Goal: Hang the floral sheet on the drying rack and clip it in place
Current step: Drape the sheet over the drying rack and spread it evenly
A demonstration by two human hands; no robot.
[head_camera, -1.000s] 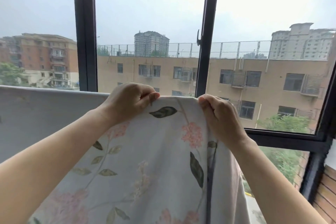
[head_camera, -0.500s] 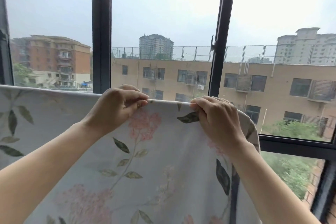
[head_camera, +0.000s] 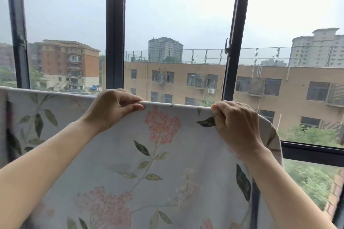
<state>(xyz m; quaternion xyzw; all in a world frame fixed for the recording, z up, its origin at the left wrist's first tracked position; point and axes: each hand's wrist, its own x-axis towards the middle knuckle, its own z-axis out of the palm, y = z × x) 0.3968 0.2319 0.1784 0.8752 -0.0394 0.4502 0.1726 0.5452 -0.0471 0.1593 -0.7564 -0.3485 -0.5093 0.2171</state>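
My fingers (head_camera: 130, 107) on both hands pinch the floral sheet (head_camera: 167, 163) along its top fold, draped at window height. I judge I'm spreading it; next needs clips, none visible, rack hidden.

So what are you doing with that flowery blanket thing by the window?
A person is hanging up a floral sheet in front of a big window. The left hand and the right hand both pinch its folded top edge, held out straight between them. More of the sheet runs off to the left along the same line. Whatever it hangs over is hidden under the cloth, and no clips show yet, so the clipping is not done.
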